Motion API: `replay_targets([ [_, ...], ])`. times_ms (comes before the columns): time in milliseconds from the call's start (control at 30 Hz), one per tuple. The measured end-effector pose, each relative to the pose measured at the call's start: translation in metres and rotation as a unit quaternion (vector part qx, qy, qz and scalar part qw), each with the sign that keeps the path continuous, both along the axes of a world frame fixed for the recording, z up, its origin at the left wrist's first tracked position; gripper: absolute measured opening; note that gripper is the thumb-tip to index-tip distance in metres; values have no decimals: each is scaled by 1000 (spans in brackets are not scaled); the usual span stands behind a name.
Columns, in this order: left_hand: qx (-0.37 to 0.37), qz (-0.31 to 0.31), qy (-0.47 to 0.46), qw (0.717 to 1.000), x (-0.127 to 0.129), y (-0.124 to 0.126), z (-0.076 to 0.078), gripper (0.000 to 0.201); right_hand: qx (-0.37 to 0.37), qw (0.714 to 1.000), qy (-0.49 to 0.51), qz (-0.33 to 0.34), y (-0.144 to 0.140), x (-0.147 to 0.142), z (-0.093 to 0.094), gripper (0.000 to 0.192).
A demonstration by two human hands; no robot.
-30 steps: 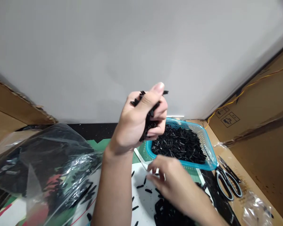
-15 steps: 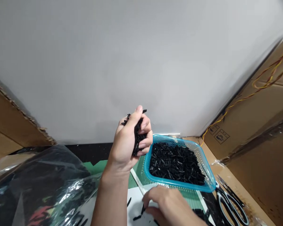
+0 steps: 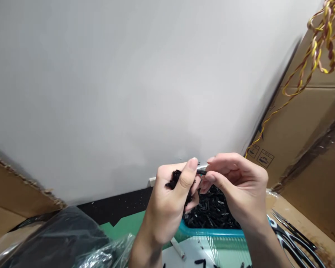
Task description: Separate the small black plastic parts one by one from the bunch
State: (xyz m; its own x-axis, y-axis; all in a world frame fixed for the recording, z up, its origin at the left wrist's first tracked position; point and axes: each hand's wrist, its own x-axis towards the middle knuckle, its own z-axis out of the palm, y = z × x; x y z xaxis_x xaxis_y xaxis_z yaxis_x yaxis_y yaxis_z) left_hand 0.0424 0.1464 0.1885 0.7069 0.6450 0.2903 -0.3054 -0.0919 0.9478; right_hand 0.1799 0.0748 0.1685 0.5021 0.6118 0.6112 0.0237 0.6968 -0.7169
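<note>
My left hand is closed round a handful of small black strips, which stick out on both sides of the thumb. One slim black strip juts from beside that thumb to the fingertips of my right hand. The right thumb and a finger pinch its end, while the other right fingers curl loosely. Beneath both hands is a blue plastic basket holding many more black pieces; the right hand hides part of it.
Scissors and tweezers lie at the right. Loose black bits and a pale stick rest on a white sheet. Clear plastic bags fill the lower left. Cardboard and twisted wires border the right.
My right hand has risen from the white sheet to the left hand and now pinches a black strip. My left hand, still full, sits lower and farther right in view.
</note>
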Motion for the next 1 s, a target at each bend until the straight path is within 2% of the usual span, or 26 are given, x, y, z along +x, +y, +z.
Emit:
replay_targets([
  [233, -12, 22, 9, 1000, -4, 3, -4, 49, 12, 1000, 4, -4, 6, -5, 1, 25],
  [500, -5, 78, 9, 997, -4, 4, 0, 62, 0, 1000, -16, 15, 6, -5, -2, 20],
  [667, -3, 131, -6, 991, -5, 7, 2, 64, -13, 997, 21, 79, 8, -5, -4, 16],
  [767, 8, 150, -13, 989, -6, 5, 5, 65, -17, 995, 29, 92, 8, -2, -6, 20],
  [900, 31, 176, -20, 984, -7, 1, 7, 62, -23, 993, -5, 115, 3, 5, -5, 19],
  [1000, 31, 189, -38, 981, -6, -2, 8, 61, -48, 983, -80, 159, -3, 13, -1, 18],
])
